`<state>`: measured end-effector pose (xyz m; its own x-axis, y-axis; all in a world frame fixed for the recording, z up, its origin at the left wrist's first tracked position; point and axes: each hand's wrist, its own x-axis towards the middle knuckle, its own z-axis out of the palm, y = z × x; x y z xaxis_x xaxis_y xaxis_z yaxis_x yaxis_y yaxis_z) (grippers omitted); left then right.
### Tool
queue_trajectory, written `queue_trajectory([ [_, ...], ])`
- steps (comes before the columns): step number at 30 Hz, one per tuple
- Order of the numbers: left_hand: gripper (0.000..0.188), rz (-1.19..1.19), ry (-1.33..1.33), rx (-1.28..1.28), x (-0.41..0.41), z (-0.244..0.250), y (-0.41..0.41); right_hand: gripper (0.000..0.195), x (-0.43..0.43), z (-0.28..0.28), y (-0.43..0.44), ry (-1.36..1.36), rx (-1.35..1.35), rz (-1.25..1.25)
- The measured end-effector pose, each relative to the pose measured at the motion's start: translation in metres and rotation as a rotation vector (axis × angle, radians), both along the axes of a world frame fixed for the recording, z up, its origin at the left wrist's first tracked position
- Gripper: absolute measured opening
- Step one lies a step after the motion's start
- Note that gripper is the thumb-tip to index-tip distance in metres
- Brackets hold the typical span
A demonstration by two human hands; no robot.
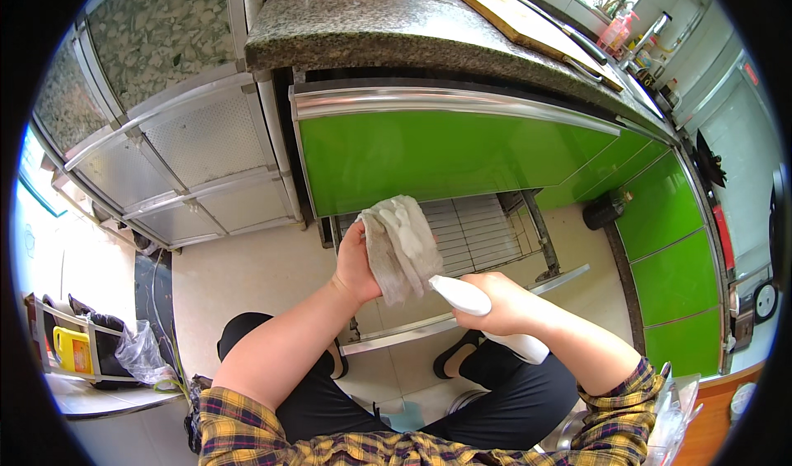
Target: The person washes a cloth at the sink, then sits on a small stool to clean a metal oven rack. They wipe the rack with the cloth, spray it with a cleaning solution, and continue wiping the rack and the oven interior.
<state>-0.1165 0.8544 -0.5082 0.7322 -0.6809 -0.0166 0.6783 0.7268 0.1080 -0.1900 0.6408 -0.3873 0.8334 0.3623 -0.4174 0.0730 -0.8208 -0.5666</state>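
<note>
A greyish-white cloth (378,258) lies folded over my left hand (357,261), which grips it from beneath and hides most of its own fingers. White foam (405,234) streaks the top of the cloth. My right hand (504,305) is closed around a white spray bottle (463,295), its nozzle tip close to the cloth's lower right edge. Below both hands, a pulled-out drawer with a wire rack (476,224) juts from the cabinet, its metal front rail (402,336) crossing between my knees and the cabinet.
Above the rack is a green drawer front (433,156) under a granite countertop (371,20). A wooden cutting board (489,8) rests up there. A dark bottle (603,211) stands on the floor at right. Left are metal-framed cabinet doors (198,138) and a yellow jug (73,349).
</note>
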Motion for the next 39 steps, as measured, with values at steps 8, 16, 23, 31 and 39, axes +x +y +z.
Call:
queue_trajectory([
  [8,0.063,0.032,0.066,0.029,-0.002,0.005,-0.001,0.024,-0.006,-0.010,-0.005,-0.086,0.073,0.019],
  [16,0.064,0.023,0.051,-0.001,-0.003,0.002,-0.001,0.023,-0.007,-0.005,-0.014,-0.090,0.086,-0.059],
  [23,0.063,0.016,0.038,0.033,-0.005,0.004,-0.001,0.025,-0.007,-0.004,-0.012,-0.078,-0.032,-0.015],
  [31,0.056,-0.034,0.065,0.046,-0.004,-0.006,-0.004,0.026,0.005,-0.001,-0.003,-0.147,0.073,-0.072],
  [39,0.052,-0.040,-0.014,0.155,-0.005,-0.011,-0.004,0.025,0.017,0.004,0.001,-0.190,0.071,-0.156],
])
